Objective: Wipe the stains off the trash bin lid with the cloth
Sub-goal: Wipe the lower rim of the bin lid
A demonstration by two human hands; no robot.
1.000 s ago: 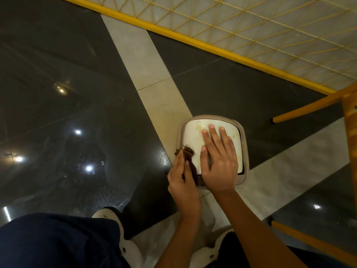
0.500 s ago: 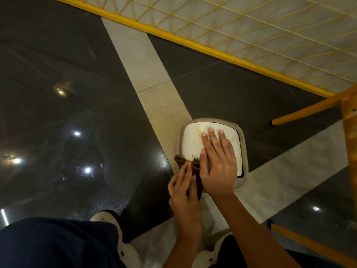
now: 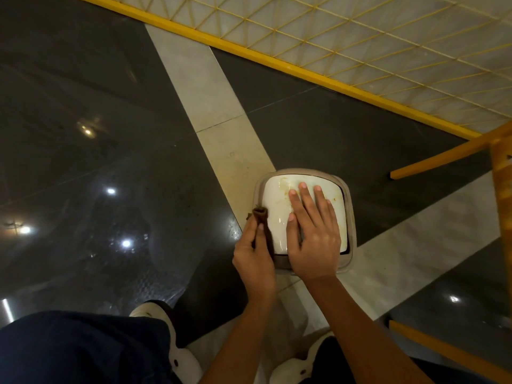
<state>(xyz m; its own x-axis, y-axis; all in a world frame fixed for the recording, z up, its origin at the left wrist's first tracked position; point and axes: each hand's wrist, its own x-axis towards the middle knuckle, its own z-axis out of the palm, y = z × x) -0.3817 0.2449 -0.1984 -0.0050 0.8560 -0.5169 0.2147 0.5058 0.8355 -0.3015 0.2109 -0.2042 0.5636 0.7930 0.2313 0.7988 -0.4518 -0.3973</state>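
- Trash bin lid (image 3: 277,217): white, rounded-square, seen right of frame centre, seated flat inside a taupe bin rim (image 3: 350,217). The outline is nearly square, so no long axis can be told; 1 straight edge faces the top of the frame.
- Stains (image 3: 284,187): brownish smears noted on the lid's upper left part; fainter specks seen near its right edge.
- Cloth (image 3: 263,220): brown, rolled into a strip along the lid's left edge. Its long axis runs bottom to top of the frame, with the folded end pointing up and slightly left.
- Left hand (image 3: 253,256): fingers and thumb are curled around the cloth, clamped on it, at the lid's lower left.
- Right hand (image 3: 313,236): laid flat, palm down, on the lid; fingers (image 3: 307,198) are straight, slightly spread, and pointed toward the top of the frame.
- Surroundings: glossy dark floor (image 3: 110,106) crossed by pale bands (image 3: 210,106); yellow lattice panel (image 3: 360,37) at upper right; wooden chair frame (image 3: 501,217) at right edge.
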